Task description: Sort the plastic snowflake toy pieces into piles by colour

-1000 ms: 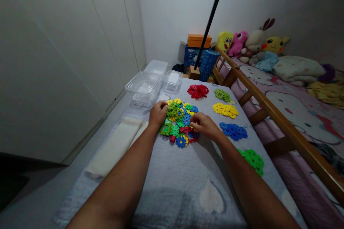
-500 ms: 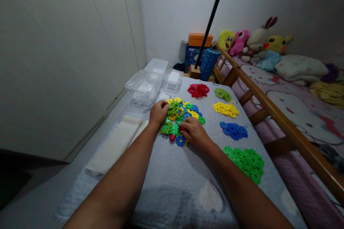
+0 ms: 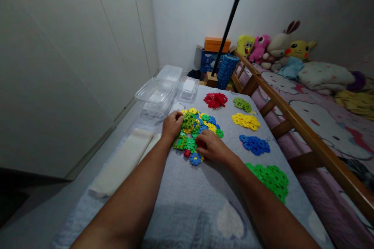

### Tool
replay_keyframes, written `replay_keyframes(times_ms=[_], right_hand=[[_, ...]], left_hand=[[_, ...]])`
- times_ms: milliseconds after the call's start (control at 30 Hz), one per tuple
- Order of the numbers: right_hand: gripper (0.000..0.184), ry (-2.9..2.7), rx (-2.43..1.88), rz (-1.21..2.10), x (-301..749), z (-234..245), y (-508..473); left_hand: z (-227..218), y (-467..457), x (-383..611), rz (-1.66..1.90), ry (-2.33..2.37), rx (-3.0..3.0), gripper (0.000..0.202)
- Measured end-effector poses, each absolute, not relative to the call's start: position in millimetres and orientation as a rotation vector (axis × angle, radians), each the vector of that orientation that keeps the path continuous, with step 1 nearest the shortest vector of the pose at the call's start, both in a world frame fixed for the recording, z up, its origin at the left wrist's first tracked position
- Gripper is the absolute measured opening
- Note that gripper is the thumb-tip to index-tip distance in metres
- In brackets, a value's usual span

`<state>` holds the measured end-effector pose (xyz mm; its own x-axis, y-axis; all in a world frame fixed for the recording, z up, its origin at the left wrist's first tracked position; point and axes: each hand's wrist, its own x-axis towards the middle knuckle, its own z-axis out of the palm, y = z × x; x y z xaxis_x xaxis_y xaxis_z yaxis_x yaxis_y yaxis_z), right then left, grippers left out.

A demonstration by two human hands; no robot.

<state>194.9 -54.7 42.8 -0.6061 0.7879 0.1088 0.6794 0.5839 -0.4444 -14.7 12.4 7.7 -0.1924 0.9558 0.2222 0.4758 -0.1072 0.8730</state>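
A mixed pile of flower-shaped plastic interlocking discs (image 3: 203, 117) in yellow, green and blue lies mid-table. My left hand (image 3: 173, 124) is at the pile's left edge, fingers curled against the lime-green discs; what its fingertips hold, if anything, is hidden. On the near right side of the pile, my right hand (image 3: 212, 146) is closed with thumb and fingers around a red plastic piece (image 3: 201, 145), mostly covered by the fingers. Just in front lie a small red block (image 3: 187, 153) and a blue disc (image 3: 195, 159).
Sorted piles flank the mix: red (image 3: 215, 100), lime (image 3: 242, 104), yellow (image 3: 246, 121), blue (image 3: 254, 144) and green (image 3: 270, 179). Clear plastic containers (image 3: 154, 91) stand at the back left, near a folded cream cloth (image 3: 122, 163). A wooden bed rail (image 3: 295, 114) runs along the right.
My right hand has shifted slightly, with the red piece between its fingers. My left hand stays at the pile's left edge. The view has tilted a little.
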Motion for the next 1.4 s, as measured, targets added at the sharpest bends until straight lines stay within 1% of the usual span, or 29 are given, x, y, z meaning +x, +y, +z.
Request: replay_keyframes(times_ms=[133,300,367,467,600,700,767,900,967,1133,1400], right_hand=[[0.01,-2.449,-1.227,0.532,195.0,39.9,-56.0],[0.011,-2.116,-1.284,0.598,211.2,44.4,-29.7],[0.014,-1.92,-1.361,0.56,221.4,42.1,-7.9],[0.014,-1.667,-1.486,0.471,236.9,31.0,30.4],[0.013,-1.486,-1.629,0.366,251.0,13.0,73.9],[0.015,-1.411,-1.732,0.302,254.8,4.5,95.7],[0.02,-1.36,-1.771,0.278,255.1,1.3,106.4],[0.039,-1.272,-1.803,0.271,252.9,-2.8,119.3],[0.046,-1.255,-1.82,0.278,251.5,-4.6,120.7],[0.046,-1.259,-1.795,0.257,251.5,-9.3,115.9],[0.044,-1.303,-1.651,0.378,257.2,-6.7,93.9]], left_hand=[[7.7,12.3,-14.6,1.255,1.675,1.576,0.019],[7.4,12.5,-14.6,1.235,1.68,1.59,0.021],[7.7,12.6,-14.8,1.216,1.688,1.595,0.021],[8.4,12.5,-15.2,1.202,1.686,1.605,0.021],[10.1,11.5,-15.4,1.194,1.705,1.612,0.021],[10.8,11.2,-15.5,1.181,1.71,1.609,0.022],[10.4,11.5,-15.7,1.18,1.708,1.607,0.023],[9.2,12.4,-15.6,1.186,1.708,1.608,0.023],[9.1,12.4,-15.3,1.19,1.708,1.61,0.023],[9.4,12.2,-15.1,1.2,1.704,1.606,0.021],[8.0,13.3,-15.3,1.192,1.708,1.614,0.021]])
